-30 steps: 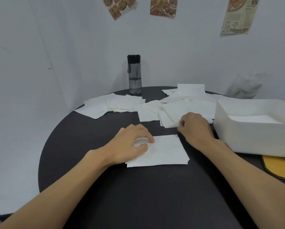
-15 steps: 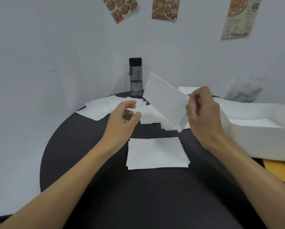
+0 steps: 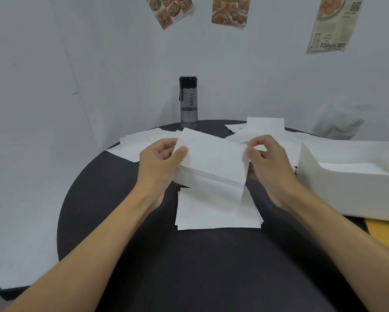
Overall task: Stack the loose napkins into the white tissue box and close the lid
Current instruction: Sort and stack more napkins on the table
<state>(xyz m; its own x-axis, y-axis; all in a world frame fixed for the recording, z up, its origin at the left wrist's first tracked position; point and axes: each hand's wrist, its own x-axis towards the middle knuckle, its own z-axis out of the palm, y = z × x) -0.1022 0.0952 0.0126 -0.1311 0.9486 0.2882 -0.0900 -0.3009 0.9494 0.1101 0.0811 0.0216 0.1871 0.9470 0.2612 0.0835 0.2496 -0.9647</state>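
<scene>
Presently: one white square paper napkin (image 3: 211,161), raised off the counter just left of the open white rectangular tissue box (image 3: 346,190); left hand (image 3: 161,164) pinches its left edge, right hand (image 3: 269,163) pinches its right edge, probably squaring it for the neat pile of white napkins (image 3: 216,212) lying beneath, left of the box. Loose white napkins (image 3: 265,126) lie scattered left of and behind the box, ungathered. Box lid off, low white layer inside; flat yellow piece (image 3: 382,233) at the box's near side, possibly the lid. Round matt black counter (image 3: 189,266); clear grey bottle with black cap (image 3: 188,102) far left of the box; white walls, food clippings (image 3: 229,10) above.
</scene>
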